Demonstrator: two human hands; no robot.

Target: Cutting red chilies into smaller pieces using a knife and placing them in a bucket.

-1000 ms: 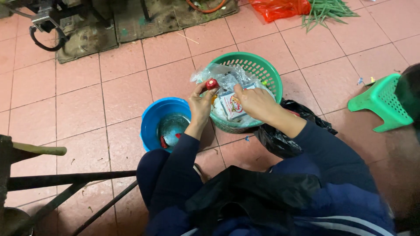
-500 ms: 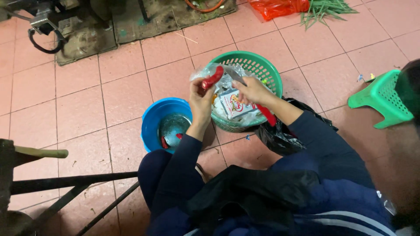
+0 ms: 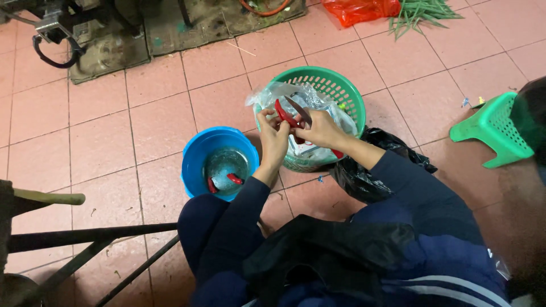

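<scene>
The left hand [image 3: 274, 136] is closed around a red chilli [image 3: 282, 113], holding it up over the near rim of the green basket [image 3: 341, 91]; the right hand [image 3: 322, 128] sits just beside it, fingers curled tight on the handle of a small knife [image 3: 300, 110] whose blade points up and away, crossing the chilli; both hands hover above a clear plastic bag [image 3: 273, 94] lying in the basket.

The blade works very near the left fingers, so a slip on the smooth skin could, I judge, nick a fingertip; the chilli is held in the air with nothing firm under it, which makes such a slip likelier; cut pieces could also drop onto the tiled floor [image 3: 142, 125] rather than into a container.

Just below and to the left of the left hand stands a blue bucket [image 3: 196, 156] with water and a couple of red chilli pieces [image 3: 234, 178] in it; a black plastic bag [image 3: 364, 176] lies under the right forearm; further right is a green stool [image 3: 495, 128]; well beyond the basket lie a red bag [image 3: 358, 8] and a bundle of green stalks [image 3: 424, 11]; dark metal bars [image 3: 85, 236] cross the floor near the knees, apart from the hands.
</scene>
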